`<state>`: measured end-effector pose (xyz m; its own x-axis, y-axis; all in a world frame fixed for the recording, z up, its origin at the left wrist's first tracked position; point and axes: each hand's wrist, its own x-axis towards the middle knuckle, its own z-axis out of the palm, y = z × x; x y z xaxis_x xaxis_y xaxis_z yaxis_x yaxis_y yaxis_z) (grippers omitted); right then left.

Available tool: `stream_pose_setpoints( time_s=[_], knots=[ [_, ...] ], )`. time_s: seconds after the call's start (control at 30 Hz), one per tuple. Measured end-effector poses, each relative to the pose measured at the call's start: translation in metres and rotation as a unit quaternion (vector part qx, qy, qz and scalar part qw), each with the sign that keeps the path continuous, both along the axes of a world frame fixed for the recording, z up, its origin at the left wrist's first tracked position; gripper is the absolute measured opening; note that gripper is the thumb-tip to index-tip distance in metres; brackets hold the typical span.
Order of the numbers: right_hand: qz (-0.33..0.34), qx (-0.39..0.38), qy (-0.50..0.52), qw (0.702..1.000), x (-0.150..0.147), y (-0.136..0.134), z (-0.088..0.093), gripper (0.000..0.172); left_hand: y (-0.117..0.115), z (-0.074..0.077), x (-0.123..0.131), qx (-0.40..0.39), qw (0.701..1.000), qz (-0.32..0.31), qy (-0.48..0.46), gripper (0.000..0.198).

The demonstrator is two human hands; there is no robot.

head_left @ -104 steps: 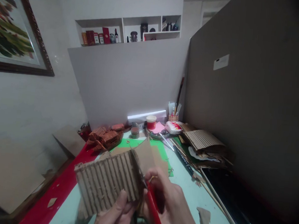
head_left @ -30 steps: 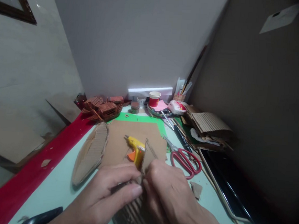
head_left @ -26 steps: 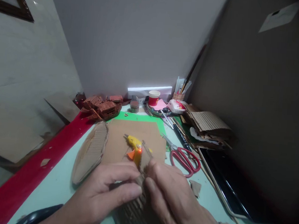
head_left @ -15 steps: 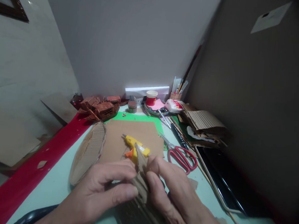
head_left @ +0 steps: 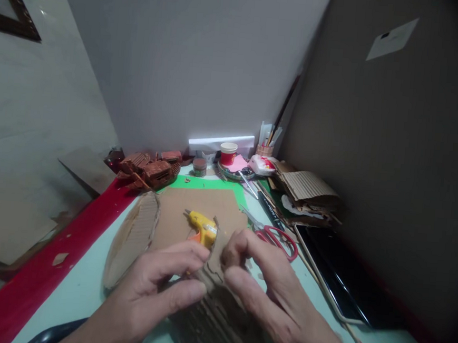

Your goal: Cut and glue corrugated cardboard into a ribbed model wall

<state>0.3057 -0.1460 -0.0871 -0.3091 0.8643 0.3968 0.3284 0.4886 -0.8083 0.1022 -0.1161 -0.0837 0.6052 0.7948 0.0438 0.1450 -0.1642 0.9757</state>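
Observation:
Both hands pinch a piece of ribbed corrugated cardboard (head_left: 217, 318) low in the middle of the view. My left hand (head_left: 152, 292) grips its left side with thumb and fingers closed. My right hand (head_left: 270, 296) pinches a small upright flap of it at the top. Just beyond the fingers a yellow hot glue gun (head_left: 201, 226) lies on a flat brown cardboard sheet (head_left: 194, 206). To its left lies a boat-shaped corrugated cardboard piece (head_left: 130, 238).
Red-handled scissors (head_left: 277, 238) lie right of the glue gun. Brown model pieces (head_left: 146, 167), a red cup (head_left: 227, 154), a brush holder (head_left: 265, 149) and a cardboard scrap pile (head_left: 307, 191) line the back. A black tablet (head_left: 336, 270) lies at right, a red strip (head_left: 46, 273) at left.
The scissors left my right hand and now lie on the table. The cardboard came down from held up to low over the table, and my right fingers bent its flap leftward.

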Motion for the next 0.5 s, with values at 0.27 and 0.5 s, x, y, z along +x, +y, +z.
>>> stream_pose_setpoints(
  time_s=[0.27, 0.5],
  knots=[
    [-0.009, 0.002, -0.054, 0.999, 0.0004, -0.0068, 0.0046, 0.01, -0.0028, -0.0019, 0.0035, 0.096, 0.994, -0.042, -0.025, 0.021],
    [-0.012, 0.148, -0.06, 0.987, -0.0047, -0.0019, 0.0026, 0.013, -0.0018, 0.0015, 0.0038, 0.127, 0.99, -0.051, -0.029, 0.02]
  ],
)
